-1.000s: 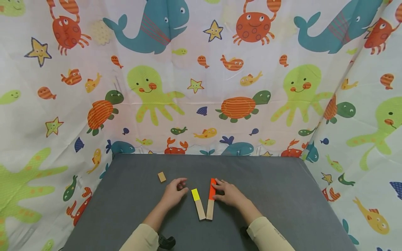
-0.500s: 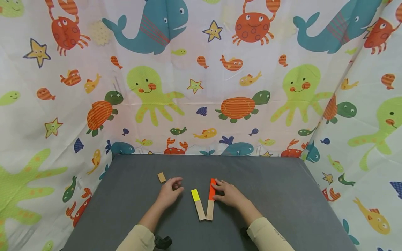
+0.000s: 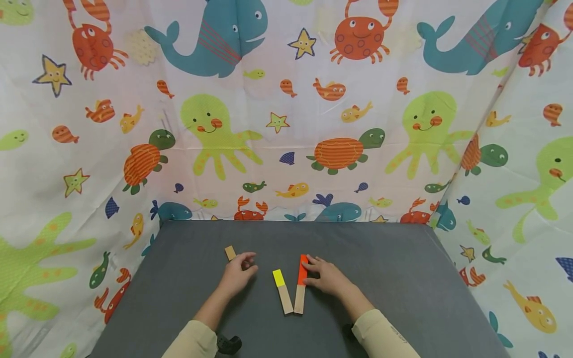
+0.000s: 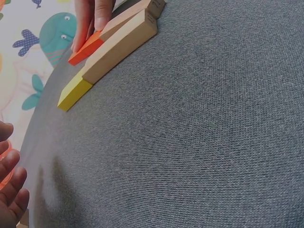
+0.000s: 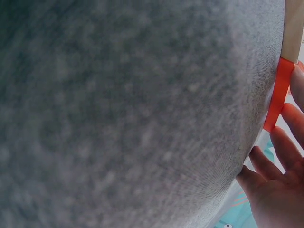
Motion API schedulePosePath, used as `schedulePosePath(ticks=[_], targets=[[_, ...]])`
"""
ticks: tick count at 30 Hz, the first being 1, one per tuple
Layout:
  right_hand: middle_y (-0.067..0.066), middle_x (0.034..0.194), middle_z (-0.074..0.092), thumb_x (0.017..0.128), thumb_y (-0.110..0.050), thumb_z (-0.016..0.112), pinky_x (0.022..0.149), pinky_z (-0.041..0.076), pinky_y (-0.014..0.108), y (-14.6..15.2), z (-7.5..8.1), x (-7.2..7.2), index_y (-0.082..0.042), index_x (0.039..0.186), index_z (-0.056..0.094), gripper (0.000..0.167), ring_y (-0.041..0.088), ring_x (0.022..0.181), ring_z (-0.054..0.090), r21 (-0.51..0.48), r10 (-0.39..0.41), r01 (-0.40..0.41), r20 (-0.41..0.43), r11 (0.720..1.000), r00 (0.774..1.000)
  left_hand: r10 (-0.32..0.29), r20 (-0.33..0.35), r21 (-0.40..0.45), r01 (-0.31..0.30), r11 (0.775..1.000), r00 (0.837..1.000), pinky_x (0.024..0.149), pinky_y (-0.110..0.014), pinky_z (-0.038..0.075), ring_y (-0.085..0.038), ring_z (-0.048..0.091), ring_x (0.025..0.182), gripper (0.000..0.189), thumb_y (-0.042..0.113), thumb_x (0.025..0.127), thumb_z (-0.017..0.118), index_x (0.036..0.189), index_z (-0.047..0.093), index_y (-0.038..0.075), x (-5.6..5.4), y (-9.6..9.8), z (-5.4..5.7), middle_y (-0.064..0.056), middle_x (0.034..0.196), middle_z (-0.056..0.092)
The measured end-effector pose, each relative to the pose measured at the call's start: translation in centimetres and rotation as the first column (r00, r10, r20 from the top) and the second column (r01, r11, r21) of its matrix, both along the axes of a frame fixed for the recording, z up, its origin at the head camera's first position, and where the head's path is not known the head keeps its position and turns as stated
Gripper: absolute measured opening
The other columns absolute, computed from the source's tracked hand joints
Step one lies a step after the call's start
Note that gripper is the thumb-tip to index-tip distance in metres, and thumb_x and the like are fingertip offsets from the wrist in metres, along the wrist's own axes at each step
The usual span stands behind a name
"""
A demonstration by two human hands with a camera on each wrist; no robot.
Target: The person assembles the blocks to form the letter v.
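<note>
Two wooden blocks lie on the grey cloth, a long one (image 3: pixel 285 300) in line with a short yellow block (image 3: pixel 278 278) and another (image 3: pixel 299 300) in line with an orange block (image 3: pixel 303 268). Together the rows form a narrow V, near ends close together. My right hand (image 3: pixel 330 276) rests its thumb and index finger on the orange block, the other fingers spread beyond it in the right wrist view. Left of the yellow block, my left hand (image 3: pixel 238 274) hovers with loosely bent fingers and holds nothing. A small plain wooden block (image 3: pixel 230 252) lies just beyond it, partly covered by the hand.
The grey table (image 3: pixel 380 258) is backed and flanked by a white curtain (image 3: pixel 277 74) printed with sea animals. Black wrist gear (image 3: pixel 229 344) shows under the left sleeve (image 3: pixel 192 340).
My left hand has drifted left and slightly nearer to me, away from the yellow block, and overlaps the small plain block. My right hand and the V of blocks have stayed in place.
</note>
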State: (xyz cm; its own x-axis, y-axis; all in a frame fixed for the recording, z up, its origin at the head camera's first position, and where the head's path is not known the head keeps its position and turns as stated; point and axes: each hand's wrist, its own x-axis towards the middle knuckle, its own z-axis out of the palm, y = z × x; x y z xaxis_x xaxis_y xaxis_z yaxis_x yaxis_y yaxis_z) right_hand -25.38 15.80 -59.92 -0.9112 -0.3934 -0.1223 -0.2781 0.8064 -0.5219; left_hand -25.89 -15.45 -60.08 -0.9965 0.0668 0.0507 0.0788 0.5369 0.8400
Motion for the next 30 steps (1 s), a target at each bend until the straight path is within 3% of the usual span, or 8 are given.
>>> schedulePosePath(ticks=[23,30], targets=[[0.005,0.163,0.035,0.092,-0.044,0.071,0.114,0.03,0.064,0.2,-0.6,-0.1,-0.023,0.149,0.051,0.063,0.038,0.149,0.032,0.009,0.014,-0.014,-0.016,1.0,1.0,0.049,0.021,-0.015,-0.048,0.999,0.999,0.089,-0.043,0.047,-0.024,0.06,0.104,0.04,0.014,0.092,0.072,0.131,0.065,0.008,-1.0,-1.7,0.6,-0.008,0.112,0.067],[0.004,0.163,0.035,0.093,-0.043,0.071,0.114,0.03,0.064,0.2,-0.3,-0.1,-0.022,0.149,0.051,0.064,0.038,0.149,0.032,-0.001,0.009,-0.009,-0.01,1.0,1.0,0.035,0.013,-0.012,-0.035,0.999,0.999,0.083,-0.039,0.047,-0.026,0.058,0.101,0.043,0.013,0.091,0.073,0.132,0.064,0.005,-1.1,-2.2,0.9,-0.012,0.115,0.065]])
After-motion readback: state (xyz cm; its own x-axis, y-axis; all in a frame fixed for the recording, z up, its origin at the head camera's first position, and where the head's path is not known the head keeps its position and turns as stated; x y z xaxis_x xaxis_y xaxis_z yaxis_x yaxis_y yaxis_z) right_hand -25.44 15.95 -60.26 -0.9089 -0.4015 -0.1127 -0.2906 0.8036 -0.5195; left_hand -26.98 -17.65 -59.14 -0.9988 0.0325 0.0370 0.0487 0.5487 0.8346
